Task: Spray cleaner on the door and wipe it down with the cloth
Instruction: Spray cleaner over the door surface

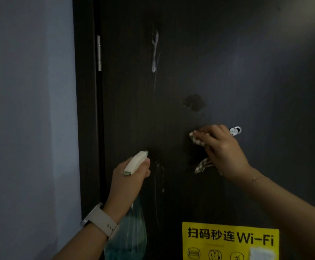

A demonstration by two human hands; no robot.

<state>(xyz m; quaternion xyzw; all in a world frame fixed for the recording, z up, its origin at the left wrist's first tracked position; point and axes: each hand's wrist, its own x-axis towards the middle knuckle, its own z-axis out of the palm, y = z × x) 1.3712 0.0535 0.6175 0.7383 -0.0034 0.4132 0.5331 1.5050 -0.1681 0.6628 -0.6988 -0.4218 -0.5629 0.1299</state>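
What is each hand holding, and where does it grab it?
Left hand grips the spray bottle at its neck, under the nozzle. Right hand presses the bunched cloth against the door.

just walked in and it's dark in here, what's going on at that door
A person is cleaning the dark door. The left hand holds a spray bottle with its nozzle aimed at the door, and the right hand presses a cloth against the panel beside the peephole. White foam streaks run down higher up, not yet wiped. A yellow Wi-Fi sticker sits below.
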